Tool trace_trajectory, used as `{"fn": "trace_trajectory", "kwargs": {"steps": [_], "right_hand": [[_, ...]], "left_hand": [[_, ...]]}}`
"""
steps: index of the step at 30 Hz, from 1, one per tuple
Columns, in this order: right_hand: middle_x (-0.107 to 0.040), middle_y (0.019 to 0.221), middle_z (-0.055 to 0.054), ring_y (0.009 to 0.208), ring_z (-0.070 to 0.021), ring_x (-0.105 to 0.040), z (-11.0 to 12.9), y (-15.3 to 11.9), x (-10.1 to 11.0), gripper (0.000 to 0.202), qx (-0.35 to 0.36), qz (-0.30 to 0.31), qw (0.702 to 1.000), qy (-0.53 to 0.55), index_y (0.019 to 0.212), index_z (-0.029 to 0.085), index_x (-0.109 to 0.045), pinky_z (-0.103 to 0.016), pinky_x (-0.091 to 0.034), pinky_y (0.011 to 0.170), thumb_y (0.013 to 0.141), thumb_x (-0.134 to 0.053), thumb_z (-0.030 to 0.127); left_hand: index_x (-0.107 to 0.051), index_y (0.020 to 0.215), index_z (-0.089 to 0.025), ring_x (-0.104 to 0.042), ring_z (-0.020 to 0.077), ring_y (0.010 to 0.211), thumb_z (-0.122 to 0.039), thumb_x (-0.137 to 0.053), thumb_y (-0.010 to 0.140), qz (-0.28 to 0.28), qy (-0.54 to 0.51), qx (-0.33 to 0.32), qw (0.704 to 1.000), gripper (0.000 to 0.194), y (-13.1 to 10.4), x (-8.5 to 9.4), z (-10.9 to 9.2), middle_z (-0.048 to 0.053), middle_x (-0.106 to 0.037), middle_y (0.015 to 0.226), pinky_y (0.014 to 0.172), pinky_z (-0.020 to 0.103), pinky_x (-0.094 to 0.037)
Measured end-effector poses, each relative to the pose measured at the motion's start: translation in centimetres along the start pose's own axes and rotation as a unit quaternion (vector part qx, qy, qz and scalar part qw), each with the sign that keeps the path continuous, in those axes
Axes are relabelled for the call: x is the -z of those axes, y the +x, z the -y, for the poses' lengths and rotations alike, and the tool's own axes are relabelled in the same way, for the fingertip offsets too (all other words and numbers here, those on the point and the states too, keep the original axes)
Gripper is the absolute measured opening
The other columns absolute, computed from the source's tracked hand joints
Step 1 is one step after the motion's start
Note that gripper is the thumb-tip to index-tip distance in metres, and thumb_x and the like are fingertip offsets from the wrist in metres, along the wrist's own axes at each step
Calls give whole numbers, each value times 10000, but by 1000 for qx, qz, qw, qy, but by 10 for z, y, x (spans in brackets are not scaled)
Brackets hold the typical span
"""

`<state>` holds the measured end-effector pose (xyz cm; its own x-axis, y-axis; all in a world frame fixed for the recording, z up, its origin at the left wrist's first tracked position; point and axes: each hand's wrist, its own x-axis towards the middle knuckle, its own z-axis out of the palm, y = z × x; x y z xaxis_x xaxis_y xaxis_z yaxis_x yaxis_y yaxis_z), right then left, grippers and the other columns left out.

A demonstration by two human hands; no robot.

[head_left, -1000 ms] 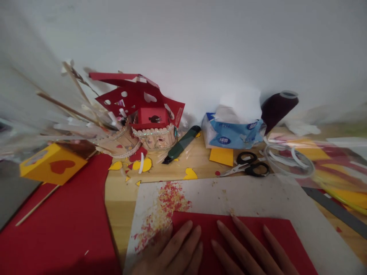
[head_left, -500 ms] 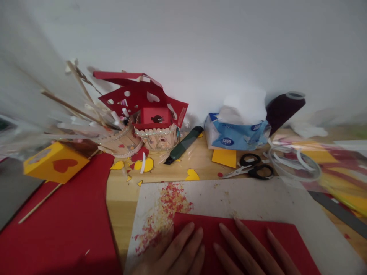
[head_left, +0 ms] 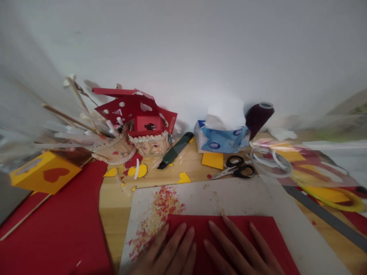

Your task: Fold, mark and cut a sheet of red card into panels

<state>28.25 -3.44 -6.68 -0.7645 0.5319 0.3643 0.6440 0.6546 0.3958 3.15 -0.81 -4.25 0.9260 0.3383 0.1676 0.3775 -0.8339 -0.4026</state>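
Both hands lie flat on a sheet of red paper (head_left: 266, 229), which rests on a white board (head_left: 243, 196). My left hand (head_left: 172, 252) covers the sheet's left part, its fingers stretched out. To its right, my right hand (head_left: 237, 248) presses on the middle with fingers spread. Neither hand grips anything. The sheet's near edge runs out of view. Red and yellow paper crumbs (head_left: 168, 202) are scattered over the board's left side, close to the left fingertips.
Black-handled scissors (head_left: 241, 168), a green utility knife (head_left: 176, 151) and a tissue pack (head_left: 220, 139) lie behind the board. Left are a yellow paper box (head_left: 46, 173) and a large red sheet (head_left: 63, 225). A grey ruler (head_left: 323, 215) and tape rolls (head_left: 269, 164) lie right.
The view has turned slightly right, so most things appear shifted left. Both hands stay flat on the red paper; I see no clear movement of them over it.
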Motion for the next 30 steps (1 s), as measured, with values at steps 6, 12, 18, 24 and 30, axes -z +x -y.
{"fn": "trace_trajectory", "kwargs": {"steps": [6,12,18,24,30], "right_hand": [[-627,1192,18,1031,-282,-544,4,8,6,333,-30,-16,999,-5,1165,341,-601,-477,-320,896,893,-414,385],[-586,1263,-27,1112,-292,-501,5,7,11,437,-39,-2,999,-8,1237,278,-563,-456,-343,884,882,-428,495],[-425,1400,-109,1229,-305,-450,6,9,26,684,-71,117,986,99,1377,201,-416,-455,-421,886,814,-497,580],[-165,1499,-104,1373,-256,-218,1,6,42,755,-169,243,910,289,1461,157,-151,-451,-261,1093,878,-406,563],[-267,1473,-157,1344,-242,-299,-25,-34,31,755,-219,210,938,168,1442,84,-230,-425,-349,1053,888,-378,575]], "left_hand": [[-589,1147,-204,-549,170,1107,-246,-378,957,-30,24,-9,999,287,1,-5,-1,14,-603,1234,954,284,-350],[-588,1163,-192,-531,194,1126,-242,-420,929,-40,27,-5,999,292,0,-7,-5,40,-599,1240,946,287,-345],[-577,1200,-187,-562,224,1094,-289,-445,913,-72,4,32,997,333,2,-9,-12,82,-639,1172,917,304,-360],[-479,1322,-108,-490,340,1207,-626,-467,831,61,-108,22,992,714,3,-3,-15,225,-503,1310,903,390,-449],[-356,1402,-121,-324,363,1319,-479,-594,813,174,-213,76,959,730,9,16,-12,238,-283,1436,983,469,-416]]}}
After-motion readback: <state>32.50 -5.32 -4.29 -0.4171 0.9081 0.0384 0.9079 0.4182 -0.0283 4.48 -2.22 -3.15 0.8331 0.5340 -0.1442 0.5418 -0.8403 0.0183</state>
